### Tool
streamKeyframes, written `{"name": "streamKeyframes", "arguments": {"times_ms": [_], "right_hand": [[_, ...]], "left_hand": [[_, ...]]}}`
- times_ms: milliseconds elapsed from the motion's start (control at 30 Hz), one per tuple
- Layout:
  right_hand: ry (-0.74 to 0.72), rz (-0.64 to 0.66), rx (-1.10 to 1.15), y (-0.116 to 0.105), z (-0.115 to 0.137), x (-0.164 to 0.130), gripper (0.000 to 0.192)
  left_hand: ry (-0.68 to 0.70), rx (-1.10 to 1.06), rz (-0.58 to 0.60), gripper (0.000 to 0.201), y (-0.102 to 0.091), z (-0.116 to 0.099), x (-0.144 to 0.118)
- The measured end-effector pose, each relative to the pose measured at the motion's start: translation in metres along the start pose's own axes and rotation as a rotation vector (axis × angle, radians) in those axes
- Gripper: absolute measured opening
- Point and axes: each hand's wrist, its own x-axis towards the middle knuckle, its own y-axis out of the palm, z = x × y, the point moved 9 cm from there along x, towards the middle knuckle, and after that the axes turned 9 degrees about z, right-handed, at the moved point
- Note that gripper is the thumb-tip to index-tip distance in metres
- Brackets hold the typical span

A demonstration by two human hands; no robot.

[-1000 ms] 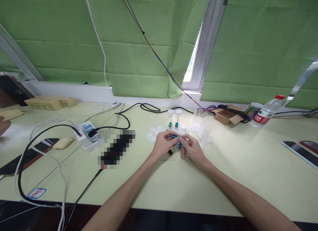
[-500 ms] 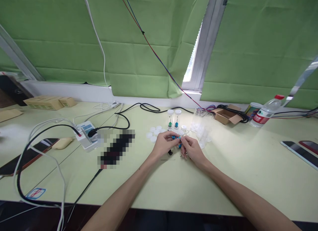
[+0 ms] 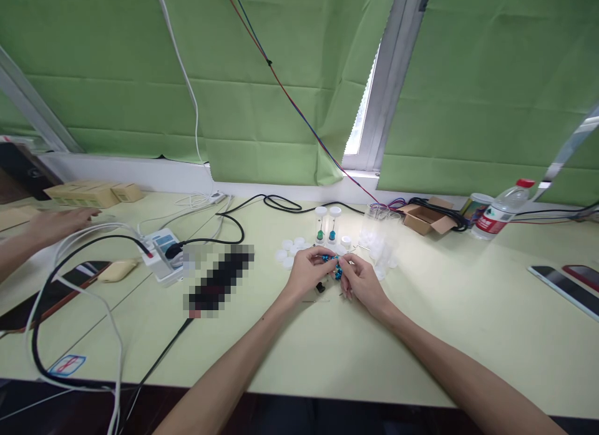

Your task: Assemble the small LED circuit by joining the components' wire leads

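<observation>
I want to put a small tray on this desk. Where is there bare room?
Bare desk lies right of the right hand, between the water bottle and the phones. Another strip runs along the near edge. Crowded: white caps behind the left hand, cables at left.

The tabletop [image 3: 468, 335] is showing a pale yellow-green, and the blinds [image 3: 290, 85] behind it are hanging in a stronger leaf green. Between the fingers [image 3: 327, 260] small parts [image 3: 333, 264] are glinting metallic blue. Two clear vials [image 3: 327, 224] are standing with white caps, one showing green inside, the other blue, and white lids [image 3: 289, 251] are lying beside them. A water bottle [image 3: 503, 216] is wearing a red cap and a red-and-white label. Black cables [image 3: 224, 226] and white cables [image 3: 84, 235] are trailing past a white power strip [image 3: 161, 251]. The cardboard box [image 3: 423, 216] is showing plain brown.
</observation>
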Motion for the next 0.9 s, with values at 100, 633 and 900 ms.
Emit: {"name": "streamKeyframes", "arguments": {"times_ms": [100, 633, 900], "right_hand": [[-0.002, 0.006, 0.008, 0.0007, 0.0016, -0.0006, 0.035], [-0.022, 0.005, -0.018, 0.0002, -0.0011, 0.0019, 0.044], [-0.006, -0.011, -0.068, -0.0009, 0.0006, 0.0011, 0.050]], "left_hand": [[-0.004, 0.001, 0.001, 0.021, -0.0001, -0.0010, -0.0001], [0.035, -0.015, 0.065, 0.024, 0.0053, -0.0052, 0.0001], [0.036, 0.001, 0.058, 0.022, 0.0048, -0.0033, 0.0001]]}}
